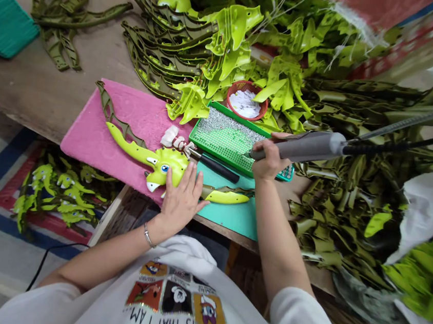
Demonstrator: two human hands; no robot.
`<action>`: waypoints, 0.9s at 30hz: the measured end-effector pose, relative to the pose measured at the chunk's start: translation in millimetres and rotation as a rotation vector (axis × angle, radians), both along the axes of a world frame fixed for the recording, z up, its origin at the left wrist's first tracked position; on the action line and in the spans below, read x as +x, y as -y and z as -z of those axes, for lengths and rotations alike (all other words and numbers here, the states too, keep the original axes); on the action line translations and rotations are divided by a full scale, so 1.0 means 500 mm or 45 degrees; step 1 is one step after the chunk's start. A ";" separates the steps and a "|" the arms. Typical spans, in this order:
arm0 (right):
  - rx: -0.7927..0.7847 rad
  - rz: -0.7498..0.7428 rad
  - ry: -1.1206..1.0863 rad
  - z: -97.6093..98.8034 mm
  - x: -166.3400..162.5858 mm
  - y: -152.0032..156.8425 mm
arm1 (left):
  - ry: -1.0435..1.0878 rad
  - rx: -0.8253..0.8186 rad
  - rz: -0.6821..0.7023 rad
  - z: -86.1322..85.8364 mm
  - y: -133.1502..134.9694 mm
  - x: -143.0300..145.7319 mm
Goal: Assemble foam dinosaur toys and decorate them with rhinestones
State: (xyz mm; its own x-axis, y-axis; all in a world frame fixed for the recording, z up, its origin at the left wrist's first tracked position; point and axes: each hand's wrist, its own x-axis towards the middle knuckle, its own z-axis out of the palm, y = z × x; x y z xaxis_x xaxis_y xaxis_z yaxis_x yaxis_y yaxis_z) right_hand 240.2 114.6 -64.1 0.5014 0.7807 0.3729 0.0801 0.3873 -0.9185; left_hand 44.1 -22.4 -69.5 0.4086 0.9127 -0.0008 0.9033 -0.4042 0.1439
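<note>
My left hand (182, 195) lies flat, fingers stretched, pressing on a lime-green toy dinosaur (150, 159) that rests across a pink pad (128, 122) and a teal mat (230, 215). My right hand (268, 159) is wrapped round the grey handle of a powered screwdriver (307, 147), whose cord runs off to the right. The tool's tip is over a green tray (227, 135) filled with small silver screws. A black-handled tool (212, 164) lies between the dinosaur and the tray.
A red bowl (246, 102) of white pieces stands behind the tray. Stacks of olive and lime dinosaur shells (183, 40) fill the table's back and right. More finished dinosaurs (59, 186) lie on the floor at left. A green crate (3, 21) sits far left.
</note>
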 end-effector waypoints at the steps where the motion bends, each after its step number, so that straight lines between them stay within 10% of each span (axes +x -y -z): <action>1: -0.004 -0.020 -0.003 0.000 0.000 0.000 | -0.002 -0.005 -0.004 -0.001 0.001 0.000; 9: -0.036 -0.023 0.054 -0.026 -0.004 0.005 | 0.077 0.108 0.247 0.005 0.002 0.010; 17: 0.085 -0.186 0.063 -0.112 -0.008 0.178 | 0.217 0.105 0.352 0.028 0.003 0.040; 27: 0.043 -0.339 -0.038 -0.054 -0.004 0.238 | 0.191 0.089 0.357 0.024 0.002 0.038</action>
State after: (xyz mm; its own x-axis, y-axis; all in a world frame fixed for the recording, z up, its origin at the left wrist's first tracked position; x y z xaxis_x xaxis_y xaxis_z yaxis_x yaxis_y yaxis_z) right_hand 238.1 -4.4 -37.3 0.2912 0.8740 0.3890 -0.0559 0.4215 -0.9051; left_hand 63.1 -23.5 -81.4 0.6348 0.7604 0.1371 0.7264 -0.6478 0.2298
